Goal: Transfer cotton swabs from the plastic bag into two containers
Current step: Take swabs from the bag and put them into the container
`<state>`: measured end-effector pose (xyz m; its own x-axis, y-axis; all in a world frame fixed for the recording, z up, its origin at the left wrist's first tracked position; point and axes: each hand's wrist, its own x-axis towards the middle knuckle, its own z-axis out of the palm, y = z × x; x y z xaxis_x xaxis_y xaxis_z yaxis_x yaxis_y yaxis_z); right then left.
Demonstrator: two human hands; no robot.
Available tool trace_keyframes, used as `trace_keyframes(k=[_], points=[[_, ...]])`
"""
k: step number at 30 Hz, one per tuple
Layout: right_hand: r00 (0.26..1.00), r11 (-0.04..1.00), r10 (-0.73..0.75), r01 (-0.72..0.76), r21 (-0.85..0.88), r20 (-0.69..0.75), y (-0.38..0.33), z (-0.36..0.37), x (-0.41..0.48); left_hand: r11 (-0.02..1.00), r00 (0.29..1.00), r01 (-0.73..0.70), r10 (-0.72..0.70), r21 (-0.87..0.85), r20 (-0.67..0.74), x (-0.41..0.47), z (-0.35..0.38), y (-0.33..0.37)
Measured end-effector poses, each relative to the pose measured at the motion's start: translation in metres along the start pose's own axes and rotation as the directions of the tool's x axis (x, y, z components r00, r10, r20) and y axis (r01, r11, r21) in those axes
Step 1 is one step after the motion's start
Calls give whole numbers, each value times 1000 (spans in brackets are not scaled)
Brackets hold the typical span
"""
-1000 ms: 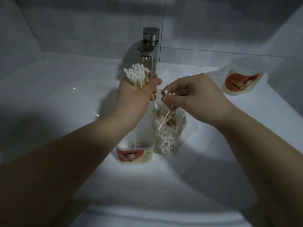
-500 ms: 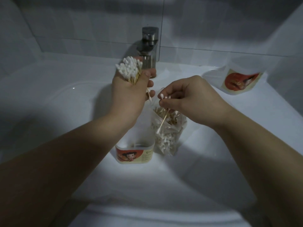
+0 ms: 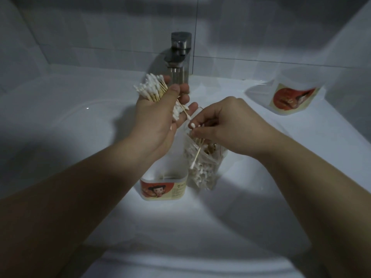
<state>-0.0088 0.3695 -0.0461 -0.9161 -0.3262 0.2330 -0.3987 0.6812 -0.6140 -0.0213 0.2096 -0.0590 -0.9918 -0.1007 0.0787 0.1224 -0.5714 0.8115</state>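
While the left hand point(image 3: 158, 119) curls round a bundle of swabs point(image 3: 151, 89), thumb pressed over the wooden sticks, the white tips fan out toward eleven o'clock, and a few loose swabs lie across its half-straight fingers point(image 3: 185, 89). Just at four o'clock from it, the right hand point(image 3: 224, 125) pinches one swab point(image 3: 197, 153) between thumb and fingertips; one cotton tip shows above the pinch, and the stick slants down toward seven o'clock into the mouth of the bag point(image 3: 206, 171). That clear bag stands upright on the counter point(image 3: 251, 197) right under the right hand, packed with more swabs, tips mostly down. Just beside it, at eight o'clock, stands the container point(image 3: 163, 187), a clear open tub with a red and yellow cartoon label facing the camera; the left wrist hangs over its opening, and a few sticks seem to lie inside, though that is hard to make out. A second container point(image 3: 291, 97) with the same kind of label lies tilted well apart at two o'clock, near the wall. At twelve o'clock a steel tap point(image 3: 179, 57) rises behind the left hand, against grey tiles point(image 3: 100, 37)
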Motion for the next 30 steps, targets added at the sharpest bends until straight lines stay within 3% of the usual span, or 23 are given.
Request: trace_keyframes(k=[3,7,11,15,17,20,23,26,30], points=[[999,1000,-10,11,7,-30,1,0,0,999,999,35,-35,5,9,1,-1,-1],[999,999,0,2,34,-44,3,1,1,985,996,56,-67,164,65,-3,-2,-5],[998,996,15,-9,89,-67,2,-1,1,944,1000,-14,16,331,-2,1,-3,-2],[979,968,23,29,251,-201,-1,-11,0,915,990,0,-56,404,126,1,-7,1],[959,959,62,20,282,-278,0,-14,0,860,975,-66,-52,506,215,-2,-10,1],[938,969,121,-40,246,-324,2,-13,2,679,951,-255,46,689,307,-4,-13,3],[927,973,144,-69,218,-346,2,-11,2,554,918,-336,10,762,397,-5,-13,4],[936,976,147,-85,199,-320,0,-7,2,525,905,-330,-63,785,422,-9,-11,0],[915,960,200,-110,259,-351,2,-6,4,573,904,-302,-83,762,420,-9,-12,-4]])
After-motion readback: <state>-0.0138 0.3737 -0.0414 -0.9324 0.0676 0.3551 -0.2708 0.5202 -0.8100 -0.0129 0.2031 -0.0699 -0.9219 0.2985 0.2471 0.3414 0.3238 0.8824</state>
